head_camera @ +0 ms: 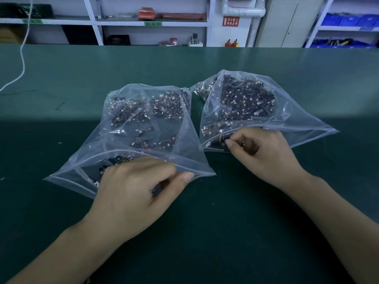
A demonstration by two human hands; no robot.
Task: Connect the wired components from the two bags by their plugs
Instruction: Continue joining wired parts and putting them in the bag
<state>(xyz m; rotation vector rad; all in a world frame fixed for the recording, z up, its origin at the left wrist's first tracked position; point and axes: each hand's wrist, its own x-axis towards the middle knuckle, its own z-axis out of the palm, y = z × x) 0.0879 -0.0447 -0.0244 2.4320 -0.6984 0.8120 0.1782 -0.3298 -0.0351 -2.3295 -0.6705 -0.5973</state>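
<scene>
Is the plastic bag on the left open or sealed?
Open. The left bag's mouth gapes toward the person, and the left hand is at it, fingers curled.

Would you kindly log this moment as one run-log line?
stage: picking parts | left hand: pinches small dark part at left clear plastic bag mouth | right hand: pinches wired part at right clear plastic bag mouth | connected: none

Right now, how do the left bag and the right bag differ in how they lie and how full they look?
The left bag lies nearer the person, its open mouth close to the table edge; the right bag sits farther back. The left bag's parts lie in looser, scattered clumps, while the right bag's form one dense dark heap. The left hand grips at the left bag's mouth; the right hand pinches a part at the right bag's mouth. Both are clear, open plastic bags of small wired components on the green table.
</scene>
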